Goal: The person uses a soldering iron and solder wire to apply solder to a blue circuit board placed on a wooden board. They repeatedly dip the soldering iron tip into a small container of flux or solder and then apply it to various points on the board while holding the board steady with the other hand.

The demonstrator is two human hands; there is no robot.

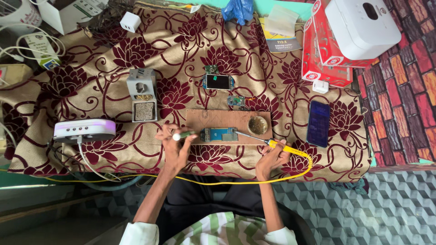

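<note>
Left hand (175, 147): fingers closed around a small green-tipped tool (182, 135), just left of the board.
Circuit board (219, 134): lies on the wooden plank (227, 119), between both hands.
Right hand (272, 159): clasps the yellow soldering iron (284, 148), tip near the board's right end.

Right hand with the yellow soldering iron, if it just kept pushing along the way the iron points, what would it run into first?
The right hand aims the yellow soldering iron up and left, so its tip would likely meet the blue circuit board on the wooden board first. The tip's height above it is unclear.
</note>
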